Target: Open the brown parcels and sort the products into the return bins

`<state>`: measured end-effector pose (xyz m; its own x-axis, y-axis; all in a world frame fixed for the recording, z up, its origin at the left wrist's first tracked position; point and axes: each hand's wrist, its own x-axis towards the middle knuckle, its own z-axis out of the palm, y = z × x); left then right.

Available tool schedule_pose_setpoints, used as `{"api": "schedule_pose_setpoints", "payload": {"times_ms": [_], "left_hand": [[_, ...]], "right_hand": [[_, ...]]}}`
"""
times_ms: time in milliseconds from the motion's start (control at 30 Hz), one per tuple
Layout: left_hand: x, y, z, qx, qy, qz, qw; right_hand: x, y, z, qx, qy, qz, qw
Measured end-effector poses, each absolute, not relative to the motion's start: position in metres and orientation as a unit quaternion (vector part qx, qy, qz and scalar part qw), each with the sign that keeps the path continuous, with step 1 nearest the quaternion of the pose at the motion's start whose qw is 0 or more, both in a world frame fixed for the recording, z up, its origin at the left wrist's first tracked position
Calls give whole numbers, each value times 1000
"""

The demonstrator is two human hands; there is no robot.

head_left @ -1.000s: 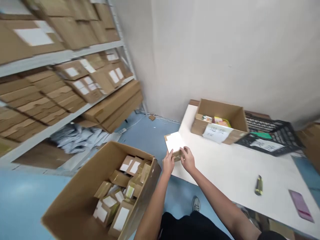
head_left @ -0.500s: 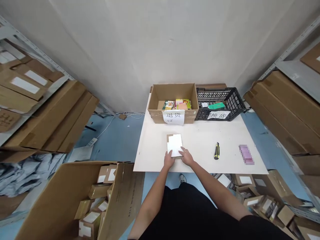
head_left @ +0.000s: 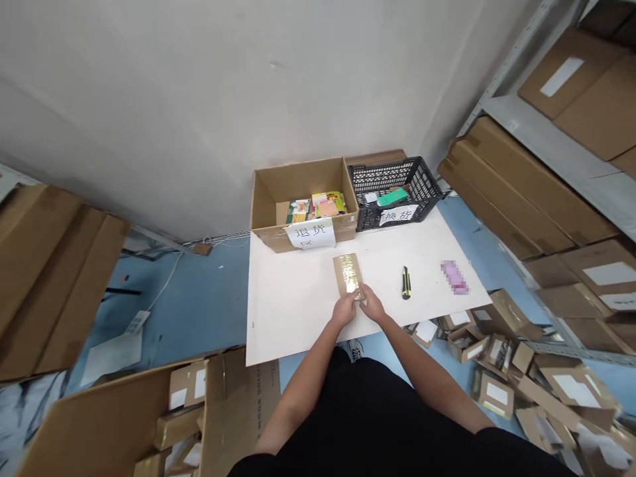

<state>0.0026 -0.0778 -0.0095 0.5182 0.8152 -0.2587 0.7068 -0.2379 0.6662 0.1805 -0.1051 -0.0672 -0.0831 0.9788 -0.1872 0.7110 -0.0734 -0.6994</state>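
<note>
A small flat cardboard parcel [head_left: 347,273] lies on the white table [head_left: 293,298], its taped brown side up. My left hand [head_left: 344,309] and my right hand [head_left: 371,304] both grip its near end, fingers closed on the edge. A black and yellow box cutter [head_left: 406,282] lies on the table just right of my hands. A pink blurred object [head_left: 454,277] lies further right.
At the table's back stand an open cardboard box [head_left: 268,199] with colourful packets and a paper label, and a black plastic crate [head_left: 392,179] with a label. A large carton of small parcels [head_left: 124,424] sits lower left. Loose parcels [head_left: 497,371] litter the floor right. Shelves [head_left: 541,146] hold cartons.
The parcel has been turned over: its white label faced up before, its taped brown side shows now. The view has swung right and both hands stay on the parcel's near end.
</note>
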Motion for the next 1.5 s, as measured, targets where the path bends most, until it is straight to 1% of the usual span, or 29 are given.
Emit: {"api": "schedule_pose_setpoints", "payload": {"times_ms": [100,167,200,267,333,433,500,667,767,900,1033,1100,1200,1267,1333,1500], "left_hand": [[-9,-35,-2,795,497,67,341],[-20,0,3,819,488,18,302],[-24,17,4,828,480,-29,288],[-26,46,5,841,453,-119,271],[-21,63,3,850,423,-168,264],[-9,66,0,849,425,-188,252],[0,60,-3,841,445,-186,246],[22,36,-8,798,525,-169,243],[34,27,-9,773,557,-171,249],[41,23,-7,760,579,-177,237],[42,18,-7,737,617,-168,218],[44,15,-6,731,624,-157,228],[48,12,-3,726,626,-138,251],[49,12,-1,722,629,-130,259],[49,12,0,712,636,-133,266],[48,12,-2,704,639,-142,277]], "right_hand": [[178,-102,-54,-659,-662,338,115],[175,-96,-45,-676,-658,325,61],[175,-93,-41,-680,-659,317,41],[181,-85,-31,-684,-666,296,23],[200,-80,-23,-699,-662,269,30],[249,-77,-16,-756,-612,227,53],[289,-77,-17,-797,-556,230,50],[362,-76,-42,-840,-424,337,-6],[374,-69,-65,-849,-389,357,-22],[367,-55,-88,-857,-364,363,-17],[351,-33,-85,-837,-378,395,7],[339,-20,-72,-819,-418,389,51],[310,-5,-43,-756,-515,376,147],[284,2,-23,-704,-581,368,176],[258,8,-7,-663,-634,366,159],[206,18,11,-625,-687,365,52]]}}
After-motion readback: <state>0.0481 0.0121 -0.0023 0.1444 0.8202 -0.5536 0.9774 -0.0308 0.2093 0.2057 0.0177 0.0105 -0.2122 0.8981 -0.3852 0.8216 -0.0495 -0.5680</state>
